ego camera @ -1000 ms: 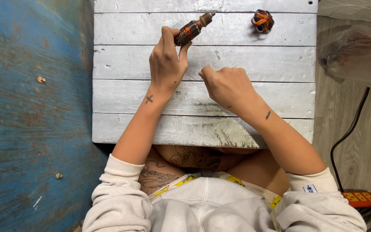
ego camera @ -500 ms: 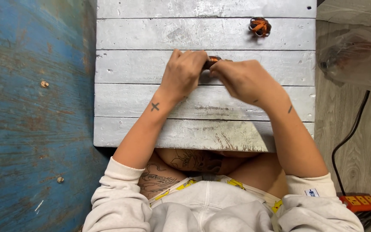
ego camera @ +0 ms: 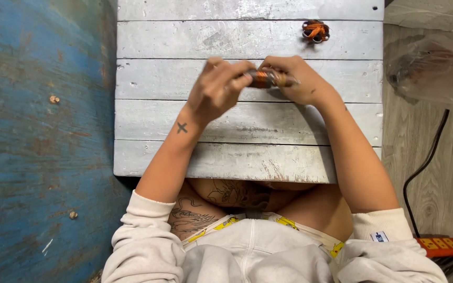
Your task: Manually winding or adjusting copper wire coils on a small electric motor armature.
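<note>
Both hands meet above the middle of a whitewashed plank worktop (ego camera: 158,78). The left hand (ego camera: 217,89) and the right hand (ego camera: 301,79) are each closed around one end of a small orange-and-dark cylindrical tool (ego camera: 267,78), held level between them just above the boards; its exact kind is too blurred to tell. A small orange-and-black coiled bundle (ego camera: 315,30) lies on the worktop, well apart, toward the far right corner. To the right, on the wooden floor, sit a clear plastic bag (ego camera: 436,71), a black cable (ego camera: 425,162) and an orange power strip (ego camera: 440,245).
</note>
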